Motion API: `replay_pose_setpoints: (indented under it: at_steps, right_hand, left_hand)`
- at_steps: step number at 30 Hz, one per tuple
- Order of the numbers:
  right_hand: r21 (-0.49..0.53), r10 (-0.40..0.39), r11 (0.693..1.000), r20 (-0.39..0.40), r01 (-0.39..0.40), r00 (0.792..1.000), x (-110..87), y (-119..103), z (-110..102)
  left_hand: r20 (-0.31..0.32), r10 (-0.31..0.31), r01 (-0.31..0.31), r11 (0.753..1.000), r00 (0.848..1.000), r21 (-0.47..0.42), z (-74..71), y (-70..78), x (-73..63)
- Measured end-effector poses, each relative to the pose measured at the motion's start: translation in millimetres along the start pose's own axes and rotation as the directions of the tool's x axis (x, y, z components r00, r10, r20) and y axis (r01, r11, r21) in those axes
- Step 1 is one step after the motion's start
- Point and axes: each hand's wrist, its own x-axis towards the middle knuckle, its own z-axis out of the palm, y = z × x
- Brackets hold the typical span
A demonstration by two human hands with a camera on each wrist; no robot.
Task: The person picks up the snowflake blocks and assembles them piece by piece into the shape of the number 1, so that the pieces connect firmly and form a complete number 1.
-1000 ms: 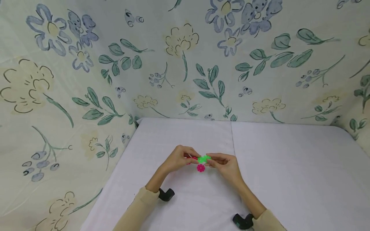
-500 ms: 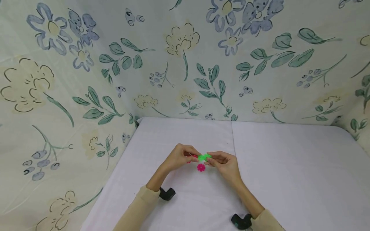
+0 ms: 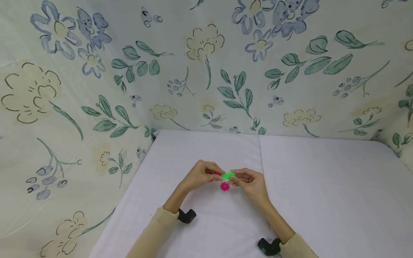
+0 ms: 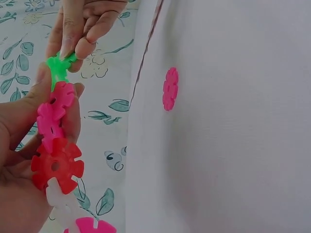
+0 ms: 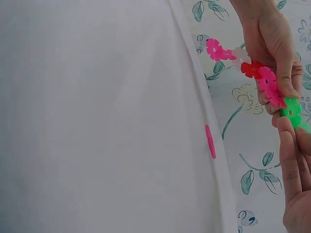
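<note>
A chain of flower-shaped interlocking discs runs between the two hands. My left hand grips it by the pink discs, thumb on one side and fingers on the other. Below that grip, in the left wrist view, hang a red disc, a white disc and more pink. At the chain's other end are bright green discs, which my right hand pinches between thumb and fingers. How the green pieces are joined is partly hidden by fingertips. A loose pink disc lies on the white cloth just nearer than the hands.
A white cloth covers the table, with a crease running back from near the right hand. Floral fabric hangs behind and at the left side. Black wrist mounts sit at both cuffs.
Both hands keep their hold on the chain with almost no movement. The head view has shifted very slightly.
</note>
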Motion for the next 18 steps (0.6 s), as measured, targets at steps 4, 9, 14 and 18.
replay_pose_setpoints:
  at_steps: [4,9,14,18]
  right_hand:
    - [-0.006,-0.016,1.000,-0.016,0.016,1.000,0.8,-0.4,1.3]
    - [-0.037,0.001,0.999,0.009,-0.001,1.000,2.0,-1.7,2.8]
    - [-0.072,0.050,0.996,-0.006,-0.050,0.999,4.5,-3.1,3.4]
    - [-0.073,0.135,0.987,-0.071,-0.140,0.988,6.6,-5.4,5.4]
  left_hand:
    - [-0.014,-0.004,0.004,1.000,1.000,0.006,0.9,1.7,0.7]
    - [0.009,-0.037,0.037,0.997,0.999,0.071,-2.7,2.2,-2.3]
    - [0.045,-0.013,0.006,0.991,0.999,0.135,-6.2,3.3,-3.2]
    - [0.034,0.052,-0.057,0.978,0.998,0.202,-2.8,6.0,-1.5]
